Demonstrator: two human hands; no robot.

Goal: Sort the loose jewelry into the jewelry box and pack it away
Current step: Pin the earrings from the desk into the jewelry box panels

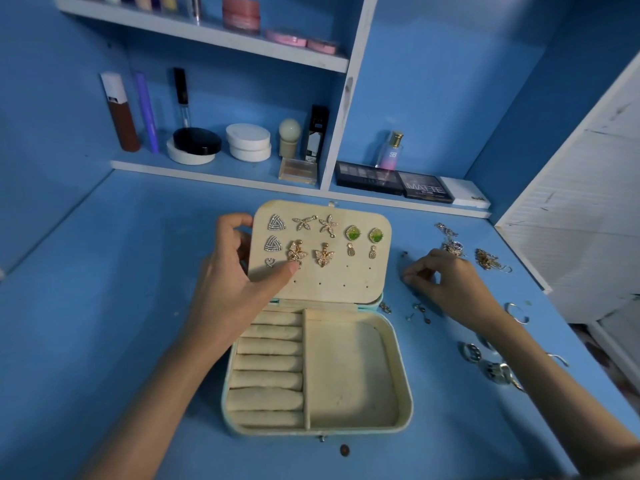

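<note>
Cream panel — our left hand grips it; right hand curls near loose studs, hold unclear. Fumbled, one may roll off.

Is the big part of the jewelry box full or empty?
Empty. The big compartment of the jewelry box shows only bare cream lining, nothing lying in it.

Place: a home dressing nook, painted blue.
Signs: shelves of cosmetics, a perfume bottle, eyeshadow palettes, a blue counter.
</note>
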